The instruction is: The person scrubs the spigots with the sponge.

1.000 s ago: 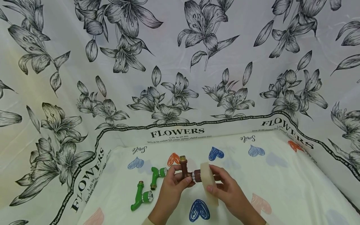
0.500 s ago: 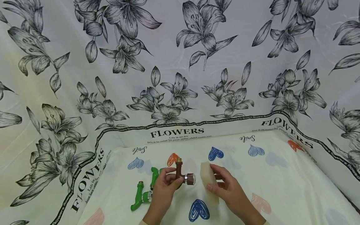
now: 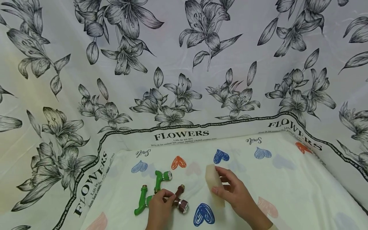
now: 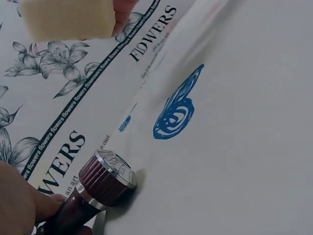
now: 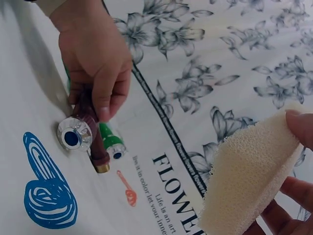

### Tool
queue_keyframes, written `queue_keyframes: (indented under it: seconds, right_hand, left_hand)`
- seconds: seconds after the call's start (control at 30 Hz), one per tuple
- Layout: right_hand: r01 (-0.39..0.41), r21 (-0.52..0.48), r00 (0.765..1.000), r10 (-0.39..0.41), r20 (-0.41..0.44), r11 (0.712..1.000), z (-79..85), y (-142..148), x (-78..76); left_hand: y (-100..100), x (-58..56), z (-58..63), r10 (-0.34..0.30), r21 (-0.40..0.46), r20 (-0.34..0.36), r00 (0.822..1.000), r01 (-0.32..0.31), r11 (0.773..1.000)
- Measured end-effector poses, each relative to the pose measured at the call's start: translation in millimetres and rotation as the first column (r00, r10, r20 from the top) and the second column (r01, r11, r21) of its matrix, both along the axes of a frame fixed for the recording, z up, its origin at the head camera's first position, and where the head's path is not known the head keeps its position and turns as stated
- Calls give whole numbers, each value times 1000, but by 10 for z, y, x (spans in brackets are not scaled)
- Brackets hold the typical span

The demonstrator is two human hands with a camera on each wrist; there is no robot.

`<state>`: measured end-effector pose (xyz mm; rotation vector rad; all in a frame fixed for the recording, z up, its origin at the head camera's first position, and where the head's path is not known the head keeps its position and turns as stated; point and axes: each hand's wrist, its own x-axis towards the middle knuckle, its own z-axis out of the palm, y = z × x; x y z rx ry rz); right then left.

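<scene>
My left hand (image 3: 161, 206) grips a dark brown tap (image 3: 183, 207) by its body, low over the cloth beside two green taps. The brown tap's ribbed knob with a silvery, clear cap (image 4: 117, 169) points out past my fingers in the left wrist view. Its brass threaded end (image 5: 102, 168) shows in the right wrist view. My right hand (image 3: 237, 193) holds a cream sponge block (image 3: 213, 185) upright between thumb and fingers, raised above the cloth. Part of the nearer green tap (image 3: 141, 201) is hidden behind my left hand.
The farther green tap (image 3: 159, 180) lies just beyond my left hand. A white cloth with printed hearts (image 3: 267, 179) covers the surface. A flower-printed curtain (image 3: 184, 80) closes off the back and sides.
My left hand has drawn the brown tap away from the sponge, moving left and down towards the green taps. My right hand with the sponge has hardly moved.
</scene>
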<state>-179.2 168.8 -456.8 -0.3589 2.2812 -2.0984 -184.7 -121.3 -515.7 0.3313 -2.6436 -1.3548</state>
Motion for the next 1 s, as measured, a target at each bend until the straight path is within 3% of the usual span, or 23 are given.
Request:
queue_keyframes:
  seconds: [0.13,0.23,0.3,0.37,0.5,0.63,0.73,0.87,0.93,1.0]
  right_hand:
    - [8,10,1000,-8,1,1000,9,-2,-5]
    - [16,15,1000,-16,2,1000,11,-1,-7]
    - [18,14,1000,-18,5,1000,9,2,-9]
    - [14,13,1000,-14,2,1000,6,4,-13]
    - [6,7,1000,-6,-2,1000,0,13,-25]
    - [-1,18,1000,2,-10,1000,5,31,-35]
    - [1,47,998,2,-58,999,4,53,-49]
    - [28,152,988,-3,-156,988,-18,76,-80]
    - [34,255,981,17,-196,966,-39,74,-95]
    - [31,391,976,57,-212,920,-66,65,-111]
  left_hand:
    - [-1,-19,-41,50,-34,-6,999,-50,998]
    - [8,-33,-55,48,-128,-18,999,-50,990]
    - [23,-32,-56,21,-231,-26,999,-27,973]
    - [43,-23,-54,-10,-339,-39,999,-4,941]
    - [85,-2,-23,-34,-438,-31,999,17,899]
    - [80,5,19,-43,-420,15,999,45,906]
    - [44,2,50,-70,-367,24,997,74,927]
    - [-25,-16,76,-130,-283,-64,989,107,953]
    - [-60,-22,83,-151,-265,-113,982,117,957]
    - [-86,-26,98,-156,-248,-147,977,116,962]
